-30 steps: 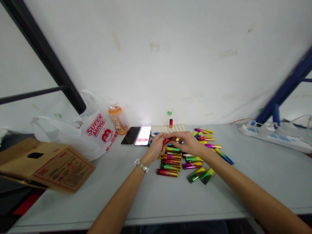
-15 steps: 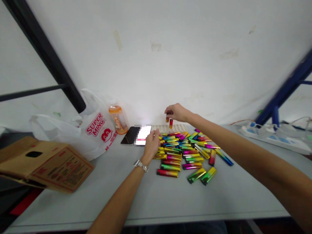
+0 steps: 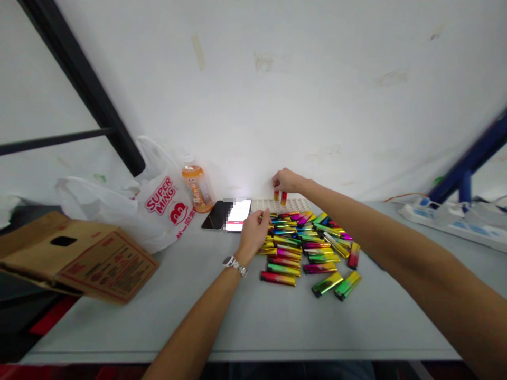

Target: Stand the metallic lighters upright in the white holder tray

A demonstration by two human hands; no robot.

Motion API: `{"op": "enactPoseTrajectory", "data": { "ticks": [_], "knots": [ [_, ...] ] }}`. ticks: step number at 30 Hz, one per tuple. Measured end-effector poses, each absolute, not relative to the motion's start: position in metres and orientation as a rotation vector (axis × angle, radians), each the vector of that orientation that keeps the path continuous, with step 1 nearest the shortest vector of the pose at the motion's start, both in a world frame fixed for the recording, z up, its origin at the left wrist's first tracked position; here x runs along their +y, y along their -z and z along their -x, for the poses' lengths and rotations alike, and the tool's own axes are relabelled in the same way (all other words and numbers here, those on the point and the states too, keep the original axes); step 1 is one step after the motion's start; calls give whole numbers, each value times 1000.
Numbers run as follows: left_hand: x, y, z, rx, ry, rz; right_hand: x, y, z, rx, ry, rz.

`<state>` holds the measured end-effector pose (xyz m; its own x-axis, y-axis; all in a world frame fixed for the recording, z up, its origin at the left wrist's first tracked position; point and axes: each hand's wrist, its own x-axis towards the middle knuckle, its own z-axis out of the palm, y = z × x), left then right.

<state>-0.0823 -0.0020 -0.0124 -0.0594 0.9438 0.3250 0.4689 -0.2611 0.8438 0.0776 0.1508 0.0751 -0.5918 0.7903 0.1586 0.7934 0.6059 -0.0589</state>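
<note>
Several shiny multicoloured lighters (image 3: 283, 253) lie in loose rows on the grey table (image 3: 237, 327). Behind them, against the wall, is a pale tray (image 3: 299, 205) with a grid of small holes. My right hand (image 3: 285, 180) is closed on a red lighter (image 3: 276, 195) held upright over the tray. Another red lighter (image 3: 284, 198) stands upright beside it. My left hand (image 3: 255, 229), with a metal watch on the wrist, is at the left edge of the lighters near the phone; its fingers are curled together, and what they hold, if anything, is too small to tell.
A phone with a lit screen (image 3: 238, 215) and a dark device (image 3: 217, 215) lie left of the tray. An orange bottle (image 3: 197, 190), a white plastic bag (image 3: 158, 211) and an open cardboard box (image 3: 106, 264) are further left. Power strips (image 3: 451, 221) lie at the right.
My right hand has lowered slightly with the red lighter toward the tray. My left hand stays by the lighters. The whole view has shifted a little.
</note>
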Motion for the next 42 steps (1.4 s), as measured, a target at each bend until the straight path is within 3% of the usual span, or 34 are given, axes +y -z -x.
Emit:
{"op": "enactPoseTrajectory", "data": {
  "ticks": [14,42],
  "knots": [
    [2,21,83,1531,-1242,-1822,152,-53,-93,-2530,-32,1259],
    [0,17,80,1546,-1175,-1868,128,-64,-112,-2581,89,1399]
  ]
}}
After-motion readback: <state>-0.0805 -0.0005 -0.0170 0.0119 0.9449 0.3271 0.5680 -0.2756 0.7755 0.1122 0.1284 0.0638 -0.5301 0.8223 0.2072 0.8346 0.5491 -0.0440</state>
